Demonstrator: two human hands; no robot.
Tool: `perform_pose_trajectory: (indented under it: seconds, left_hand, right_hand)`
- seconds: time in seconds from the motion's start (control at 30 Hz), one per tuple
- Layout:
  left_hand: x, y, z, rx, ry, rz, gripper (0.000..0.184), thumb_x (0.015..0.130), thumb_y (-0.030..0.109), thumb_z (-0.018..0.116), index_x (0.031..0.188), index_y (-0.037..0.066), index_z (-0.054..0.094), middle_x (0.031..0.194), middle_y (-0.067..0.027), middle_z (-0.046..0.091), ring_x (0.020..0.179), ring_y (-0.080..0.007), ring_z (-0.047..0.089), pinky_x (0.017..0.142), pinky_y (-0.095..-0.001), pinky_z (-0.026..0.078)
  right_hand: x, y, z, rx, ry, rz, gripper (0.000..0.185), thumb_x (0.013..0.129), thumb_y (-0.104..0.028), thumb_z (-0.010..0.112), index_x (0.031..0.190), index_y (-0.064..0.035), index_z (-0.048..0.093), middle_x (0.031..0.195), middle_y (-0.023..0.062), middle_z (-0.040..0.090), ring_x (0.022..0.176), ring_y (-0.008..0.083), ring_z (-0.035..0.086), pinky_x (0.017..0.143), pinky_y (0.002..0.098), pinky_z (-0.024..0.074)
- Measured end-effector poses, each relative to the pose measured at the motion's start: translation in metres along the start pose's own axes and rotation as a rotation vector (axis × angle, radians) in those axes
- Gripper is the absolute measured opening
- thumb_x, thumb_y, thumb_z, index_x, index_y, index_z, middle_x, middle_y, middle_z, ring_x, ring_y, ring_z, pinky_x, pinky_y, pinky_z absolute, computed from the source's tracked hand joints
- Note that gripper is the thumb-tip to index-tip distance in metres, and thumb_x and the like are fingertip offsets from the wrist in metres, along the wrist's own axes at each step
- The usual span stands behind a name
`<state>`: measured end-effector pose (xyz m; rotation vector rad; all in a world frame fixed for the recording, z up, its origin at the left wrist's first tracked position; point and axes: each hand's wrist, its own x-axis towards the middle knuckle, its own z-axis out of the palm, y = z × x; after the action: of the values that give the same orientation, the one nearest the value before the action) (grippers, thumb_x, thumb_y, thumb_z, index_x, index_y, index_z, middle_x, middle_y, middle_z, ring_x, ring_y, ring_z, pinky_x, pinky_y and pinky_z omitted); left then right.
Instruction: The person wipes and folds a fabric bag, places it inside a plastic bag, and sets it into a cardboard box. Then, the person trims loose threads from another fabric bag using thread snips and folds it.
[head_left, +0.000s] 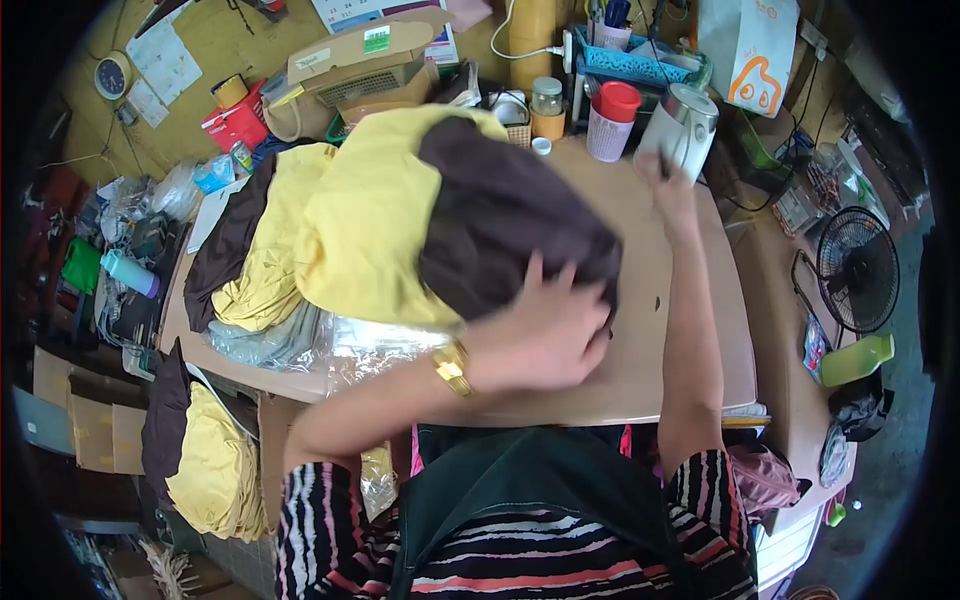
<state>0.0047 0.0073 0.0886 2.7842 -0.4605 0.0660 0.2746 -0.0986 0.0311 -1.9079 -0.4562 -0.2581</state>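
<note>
A yellow and dark brown cloth piece (370,190) lies bunched and partly raised over the table, its brown part blurred by motion. My left hand (545,335), with a gold watch at the wrist, grips the near right edge of the brown part. My right hand (668,185) is held out at the far right, in front of the white kettle (680,125). Its fingers look closed around something small and dark, too blurred to name. Left of the raised cloth rests more folded yellow and brown cloth (268,240), with clear plastic bags (375,345) below it.
A lilac cup with a red lid (611,120), a jar (547,105) and a blue basket (630,62) stand along the table's back. A stack of yellow cloth (212,460) sits lower left. To the right are a black fan (858,268) and a green bottle (857,360).
</note>
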Motion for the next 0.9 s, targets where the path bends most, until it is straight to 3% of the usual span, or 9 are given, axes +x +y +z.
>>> perform_pose_trajectory:
  seconds: [0.1,0.2,0.37,0.43,0.53,0.63,0.77,0.83,0.9]
  left_hand:
    - [-0.029,-0.011,0.114,-0.049,-0.280,-0.173,0.035,0.087,0.031,0.055,0.100,-0.001,0.062,0.141,-0.0222,0.042,0.131,-0.0505,0.034,0.100,-0.0750,0.021]
    - [-0.056,-0.002,0.142,-0.082,-0.245,-0.197,0.031,0.083,0.029,0.067,0.097,0.001,0.061,0.155,-0.0172,0.018,0.140,-0.0496,0.016,0.099,-0.0775,0.022]
    - [-0.067,-0.006,0.142,-0.172,-0.267,-0.171,0.027,0.081,0.026,0.071,0.094,0.004,0.060,0.157,-0.0153,0.014,0.142,-0.0484,0.010,0.098,-0.0780,0.023]
    - [-0.069,-0.006,0.142,-0.188,-0.247,-0.171,0.027,0.081,0.026,0.071,0.094,0.005,0.060,0.157,-0.0153,0.015,0.142,-0.0481,0.009,0.099,-0.0781,0.023]
    - [-0.068,-0.007,0.139,-0.233,-0.248,-0.184,0.027,0.081,0.026,0.071,0.095,0.005,0.059,0.157,-0.0146,0.013,0.143,-0.0474,0.007,0.098,-0.0786,0.023]
    - [-0.069,-0.010,0.142,-0.265,-0.257,-0.192,0.025,0.082,0.025,0.069,0.095,0.006,0.059,0.157,-0.0140,0.017,0.143,-0.0471,0.008,0.099,-0.0785,0.021]
    - [-0.067,-0.013,0.111,-0.453,-0.204,-0.214,0.024,0.086,0.024,0.066,0.097,0.004,0.058,0.121,-0.0198,0.055,0.116,-0.0387,0.051,0.087,-0.0574,0.044]
    - [-0.065,-0.014,0.081,-0.734,-0.243,-0.130,0.025,0.090,0.024,0.062,0.098,0.001,0.056,0.081,-0.0207,0.062,0.079,-0.0373,0.063,0.069,-0.0449,0.045]
    - [-0.058,-0.013,0.076,-0.790,-0.118,-0.153,0.024,0.091,0.024,0.060,0.098,0.002,0.056,0.082,-0.0201,0.061,0.077,-0.0349,0.062,0.067,-0.0423,0.045]
  right_hand:
    - [-0.011,0.125,0.023,-0.402,-0.332,0.027,0.043,0.082,-0.029,0.067,0.116,-0.0035,0.062,0.095,0.0204,0.067,0.090,0.0325,0.065,0.079,0.0396,0.0487]
    - [-0.032,0.140,0.037,-0.568,-0.278,-0.025,0.048,0.081,-0.029,0.069,0.121,-0.0052,0.059,0.104,0.0219,0.061,0.095,0.0309,0.063,0.083,0.0393,0.0482]
    - [-0.061,0.060,0.042,-0.580,-0.158,-0.112,0.060,0.076,-0.038,0.073,0.126,-0.0092,0.055,0.125,0.0182,0.053,0.119,0.0377,0.050,0.099,0.0476,0.0403]
    - [-0.084,0.050,0.052,-0.072,-0.468,-0.077,0.080,0.070,-0.045,0.078,0.136,-0.0121,0.046,0.126,0.0171,0.053,0.123,0.0379,0.046,0.103,0.0502,0.0354]
    - [-0.112,0.022,0.053,-0.333,-0.727,-0.254,0.098,0.063,-0.049,0.082,0.143,-0.0145,0.035,0.132,0.0184,0.050,0.124,0.0380,0.045,0.104,0.0488,0.0347]
    - [-0.125,0.014,0.044,-0.322,-0.737,-0.474,0.083,0.069,-0.040,0.080,0.138,-0.0134,0.043,0.129,0.0196,0.053,0.120,0.0378,0.049,0.103,0.0451,0.0376]
    - [-0.110,0.082,0.060,-0.295,-0.752,-0.510,0.047,0.080,-0.021,0.071,0.124,-0.0094,0.058,0.121,0.0157,0.061,0.113,0.0308,0.057,0.099,0.0381,0.0441]
    - [-0.104,0.057,0.044,0.949,-0.640,0.267,0.023,0.089,-0.007,0.056,0.110,-0.0054,0.065,0.112,0.0078,0.066,0.105,0.0209,0.061,0.095,0.0350,0.0473]
    - [-0.115,0.029,0.030,1.105,-0.274,0.514,0.026,0.098,-0.007,0.042,0.117,-0.0029,0.059,0.127,0.0090,0.058,0.109,0.0195,0.059,0.097,0.0367,0.0471]
